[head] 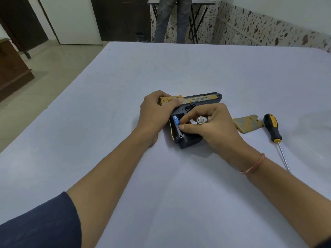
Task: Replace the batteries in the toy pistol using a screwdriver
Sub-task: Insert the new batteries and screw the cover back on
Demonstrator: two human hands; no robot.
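A black and gold toy pistol lies on its side on the table, grip toward me, with its battery compartment open. My left hand grips the rear of the slide and holds the pistol down. A blue battery sits in the open grip. My right hand holds a second battery curled in its fingers, while thumb and forefinger touch the blue battery. The gold grip cover lies to the right. Beside it lies the black and yellow screwdriver, tip toward me.
The table has a pale cloth over it and reaches far to the back and left. A person's legs stand beyond the far edge by a folding table. A brown cabinet stands at the left.
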